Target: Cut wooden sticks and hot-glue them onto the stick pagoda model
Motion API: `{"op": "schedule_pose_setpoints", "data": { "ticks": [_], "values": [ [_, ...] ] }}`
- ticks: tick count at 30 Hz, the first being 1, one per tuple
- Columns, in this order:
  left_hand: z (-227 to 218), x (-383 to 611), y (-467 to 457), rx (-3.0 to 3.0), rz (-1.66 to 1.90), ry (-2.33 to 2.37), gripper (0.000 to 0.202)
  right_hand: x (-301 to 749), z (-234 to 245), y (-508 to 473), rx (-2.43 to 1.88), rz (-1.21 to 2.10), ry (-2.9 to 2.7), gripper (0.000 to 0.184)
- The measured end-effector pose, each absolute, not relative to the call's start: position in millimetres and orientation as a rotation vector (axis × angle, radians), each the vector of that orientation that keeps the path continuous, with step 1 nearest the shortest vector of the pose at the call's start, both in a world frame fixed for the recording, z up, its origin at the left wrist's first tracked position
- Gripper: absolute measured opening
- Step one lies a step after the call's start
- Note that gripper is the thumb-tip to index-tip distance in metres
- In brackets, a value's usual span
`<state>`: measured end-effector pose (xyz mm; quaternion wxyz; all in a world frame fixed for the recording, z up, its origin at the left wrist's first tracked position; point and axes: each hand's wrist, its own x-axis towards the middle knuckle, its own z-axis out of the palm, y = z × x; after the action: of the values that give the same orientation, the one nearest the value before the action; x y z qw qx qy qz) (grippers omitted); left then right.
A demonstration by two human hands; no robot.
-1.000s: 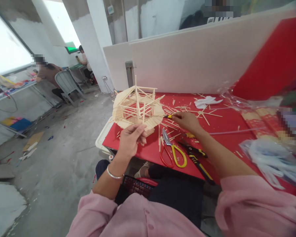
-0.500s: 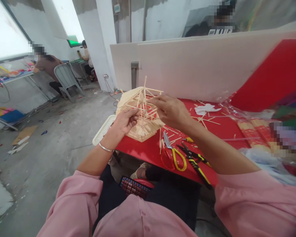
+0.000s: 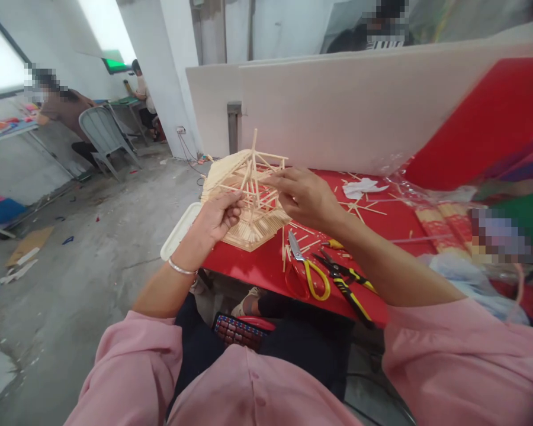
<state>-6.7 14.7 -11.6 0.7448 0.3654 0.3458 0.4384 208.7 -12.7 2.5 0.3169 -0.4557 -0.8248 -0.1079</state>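
Observation:
A roof-shaped model of thin wooden sticks (image 3: pixel 251 236) stands at the table's near left corner. Some of its sides are covered in close-laid sticks, while an open frame rises to an upright stick at the peak. My left hand (image 3: pixel 222 216) is at the model's near left side, thumb and forefinger pinched beside the frame sticks. At the right of the frame is my right hand (image 3: pixel 306 192), its fingers closed with the tips by the central sticks. Whatever lies between either set of fingertips is too small to make out.
Scissors (image 3: pixel 308 266) with yellow handles and black-and-yellow pliers (image 3: pixel 344 284) lie on the red table (image 3: pixel 249 272). Loose sticks and a crumpled white tissue (image 3: pixel 364 188) lie behind. A pale tray (image 3: pixel 180 231) sits left of the model. White boards (image 3: pixel 337 118) stand behind the table.
The whole scene has shifted slightly left and up in view as the head camera turned. Both hands stay at the model with fingers closed, moving little against it.

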Motion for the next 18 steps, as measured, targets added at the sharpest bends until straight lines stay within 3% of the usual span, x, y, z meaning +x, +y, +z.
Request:
{"op": "schedule_pose_setpoints", "data": {
  "ticks": [5, 8, 12, 15, 18],
  "values": [
    [-13, -7, -42, 0.959, 1.030, 0.681, 0.028, 208, 13, -53, -1.047, 0.102, -2.052, 0.023],
    [-26, 14, -72, 0.953, 0.892, 0.626, 0.035, 206, 14, -81, -0.937, 0.466, -2.021, 0.027],
    [-54, 58, -92, 0.880, 0.810, 0.573, 0.041, 222, 2, -93, -1.013, 0.715, -1.956, 0.042],
    [-70, 82, -96, 0.896, 0.718, 0.575, 0.051, 261, -15, -75, -1.382, 0.598, -1.836, 0.043],
    [-79, 93, -98, 1.001, 0.647, 0.622, 0.048, 307, -40, -43, -2.035, 0.280, -1.877, 0.044]
  ]
}}
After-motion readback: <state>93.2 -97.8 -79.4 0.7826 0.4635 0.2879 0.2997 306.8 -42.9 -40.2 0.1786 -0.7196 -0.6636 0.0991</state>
